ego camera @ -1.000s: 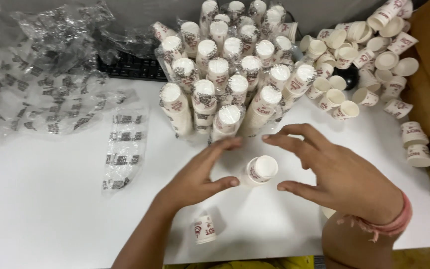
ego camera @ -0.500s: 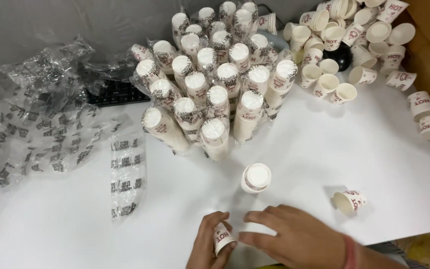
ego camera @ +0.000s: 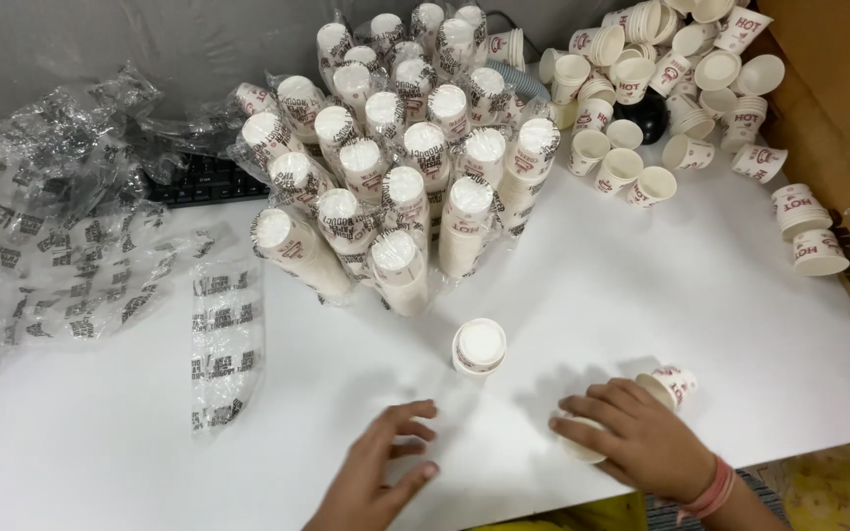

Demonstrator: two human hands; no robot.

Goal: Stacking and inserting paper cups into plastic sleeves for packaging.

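My right hand lies near the table's front edge, its fingers curled over a small white paper cup that peeks out at the fingertips. Just beyond its knuckles another paper cup lies on its side. My left hand rests flat on the white table with fingers spread, holding nothing. An upside-down short stack of cups stands between and beyond the two hands, touched by neither.
Several plastic-wrapped cup stacks lean together at the centre back. Loose cups pile at the back right beside a cardboard box. Empty printed plastic sleeves lie left, one closer. A black keyboard sits behind.
The hands, together on a small cup half a second ago, have separated. My right hand moved right with a cup under its fingers; my left hand opened flat on the table.
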